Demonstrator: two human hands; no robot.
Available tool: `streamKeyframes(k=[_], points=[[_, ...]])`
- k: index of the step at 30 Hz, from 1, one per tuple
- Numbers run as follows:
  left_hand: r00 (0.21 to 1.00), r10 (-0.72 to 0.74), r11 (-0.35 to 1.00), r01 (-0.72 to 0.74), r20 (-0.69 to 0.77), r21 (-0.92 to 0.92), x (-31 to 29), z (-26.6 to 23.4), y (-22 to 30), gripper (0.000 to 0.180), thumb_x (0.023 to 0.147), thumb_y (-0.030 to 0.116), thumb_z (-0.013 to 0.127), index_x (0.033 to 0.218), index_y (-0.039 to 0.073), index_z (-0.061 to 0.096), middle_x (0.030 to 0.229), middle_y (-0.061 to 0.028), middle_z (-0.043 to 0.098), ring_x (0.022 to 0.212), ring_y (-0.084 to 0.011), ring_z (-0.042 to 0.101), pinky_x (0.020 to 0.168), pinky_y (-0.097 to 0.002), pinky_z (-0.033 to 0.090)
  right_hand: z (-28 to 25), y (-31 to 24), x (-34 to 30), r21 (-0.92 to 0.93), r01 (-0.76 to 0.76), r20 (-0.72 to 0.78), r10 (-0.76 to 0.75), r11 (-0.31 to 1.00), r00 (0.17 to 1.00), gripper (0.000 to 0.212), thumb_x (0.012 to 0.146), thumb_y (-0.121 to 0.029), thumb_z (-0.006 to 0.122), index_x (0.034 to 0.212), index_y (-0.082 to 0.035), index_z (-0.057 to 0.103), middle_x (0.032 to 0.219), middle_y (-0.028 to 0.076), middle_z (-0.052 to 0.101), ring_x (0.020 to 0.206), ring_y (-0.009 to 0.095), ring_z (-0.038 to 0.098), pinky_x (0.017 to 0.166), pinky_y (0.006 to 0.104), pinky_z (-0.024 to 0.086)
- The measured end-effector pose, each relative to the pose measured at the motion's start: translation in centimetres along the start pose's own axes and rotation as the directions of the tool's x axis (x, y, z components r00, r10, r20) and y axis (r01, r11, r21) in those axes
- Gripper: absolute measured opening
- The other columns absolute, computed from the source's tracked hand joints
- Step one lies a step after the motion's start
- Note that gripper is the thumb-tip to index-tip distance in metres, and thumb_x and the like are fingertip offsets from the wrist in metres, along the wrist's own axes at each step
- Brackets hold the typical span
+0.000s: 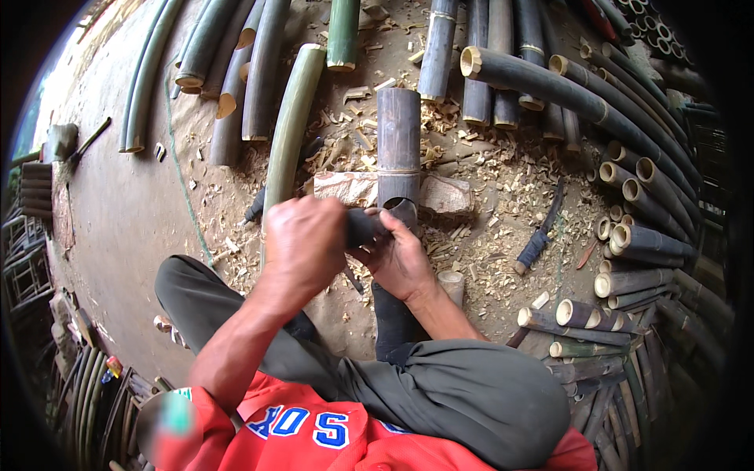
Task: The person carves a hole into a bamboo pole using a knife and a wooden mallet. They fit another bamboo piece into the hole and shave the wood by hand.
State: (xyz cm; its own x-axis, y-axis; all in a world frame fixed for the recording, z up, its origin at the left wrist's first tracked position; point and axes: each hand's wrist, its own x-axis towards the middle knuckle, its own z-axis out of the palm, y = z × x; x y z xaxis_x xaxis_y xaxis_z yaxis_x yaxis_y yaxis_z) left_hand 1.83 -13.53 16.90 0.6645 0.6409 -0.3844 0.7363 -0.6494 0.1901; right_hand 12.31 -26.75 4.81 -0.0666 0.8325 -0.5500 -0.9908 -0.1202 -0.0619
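Observation:
My left hand [305, 239] is closed around a short dark cylindrical piece [362, 228] in front of my lap. Its exact kind I cannot make out. From the right, my right hand [402, 263] grips the piece's other end, thumb on top and fingers below. Just beyond, a thick dark bamboo section [399, 137] points away from me. It lies across a rough wooden block [345, 188], and its near end has a curved cut partly hidden by my right hand. A pale green bamboo pole [294, 118] lies just left of it.
A knife with a wrapped handle [534, 245] lies on the right among pale wood shavings [503, 188]. Cut bamboo poles [620, 118] are stacked along the right and far sides. A short bamboo stub [452, 284] stands near my right forearm. A thin green cord [184, 180] crosses the ground at left.

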Motion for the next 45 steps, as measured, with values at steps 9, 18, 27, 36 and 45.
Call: streamKeyframes(k=[9, 18, 27, 36, 45], points=[[0.582, 0.509, 0.858, -0.403, 0.635, -0.318, -3.4, -0.5, 4.1, 0.045, 0.086, 0.045, 0.078, 0.086, 0.001, 0.071, 0.080, -0.0203, 0.073, 0.079, -0.0366, 0.075, 0.072, -0.0472, 0.061, -2.6, 0.4, -7.7, -0.258, -0.111, -0.055, 0.100, 0.960, 0.994, 0.038, 0.105, -0.035, 0.062, 0.130, -0.009, 0.053, 0.122, 0.009, 0.067, 0.116, 0.019, 0.064, 0.108, 0.0386, 0.047], [0.806, 0.589, 0.720, -0.552, -0.049, -0.421, 7.0, 10.4, 14.7, 0.086, 0.078, 0.000, 0.074, 0.156, 0.019, 0.041, 0.151, -0.0289, 0.039, 0.129, -0.0460, 0.051, 0.101, -0.0542, 0.056, -6.2, -14.4, -6.1, -0.695, -0.280, 0.041, -0.425, -0.662, 0.904, 0.028, 0.098, -0.033, 0.069, 0.107, -0.008, 0.063, 0.095, 0.011, 0.064, 0.089, 0.022, 0.064, 0.082, 0.0428, 0.055], [0.612, -0.304, 0.442, -0.588, -0.730, -0.677, 7.9, 11.2, 10.7, 0.095, 0.071, -0.006, 0.073, 0.157, 0.003, 0.032, 0.145, -0.0200, 0.040, 0.138, -0.0362, 0.042, 0.120, -0.0460, 0.033, 7.6, -14.0, 3.4, 0.296, 0.244, 0.240, 0.319, -0.924, 0.917, 0.011, 0.089, -0.020, 0.074, 0.096, -0.012, 0.074, 0.081, 0.003, 0.068, 0.077, 0.017, 0.062, 0.082, 0.0362, 0.055], [0.859, 0.355, 0.604, -0.511, -0.368, -0.612, 7.3, 8.8, 11.0, 0.103, 0.066, -0.022, 0.065, 0.158, 0.016, 0.036, 0.154, -0.0317, 0.034, 0.131, -0.0492, 0.050, 0.106, -0.0529, 0.054, 2.9, -14.7, -1.9, -0.377, -0.195, 0.166, -0.274, -0.905, 0.947, 0.021, 0.087, -0.028, 0.073, 0.099, -0.011, 0.068, 0.088, 0.007, 0.068, 0.080, 0.024, 0.068, 0.074, 0.0426, 0.057], [0.763, -0.224, 0.387, -0.502, -0.607, -0.774, 7.1, 10.4, 8.6, 0.091, 0.070, -0.001, 0.068, 0.156, 0.004, 0.039, 0.146, -0.0233, 0.041, 0.143, -0.0376, 0.039, 0.124, -0.0497, 0.032, 7.1, -12.7, 3.8, 0.137, 0.087, 0.229, 0.117, -0.987, 0.966, 0.015, 0.087, -0.023, 0.069, 0.085, -0.008, 0.070, 0.078, 0.003, 0.062, 0.071, 0.016, 0.057, 0.070, 0.0322, 0.048]])
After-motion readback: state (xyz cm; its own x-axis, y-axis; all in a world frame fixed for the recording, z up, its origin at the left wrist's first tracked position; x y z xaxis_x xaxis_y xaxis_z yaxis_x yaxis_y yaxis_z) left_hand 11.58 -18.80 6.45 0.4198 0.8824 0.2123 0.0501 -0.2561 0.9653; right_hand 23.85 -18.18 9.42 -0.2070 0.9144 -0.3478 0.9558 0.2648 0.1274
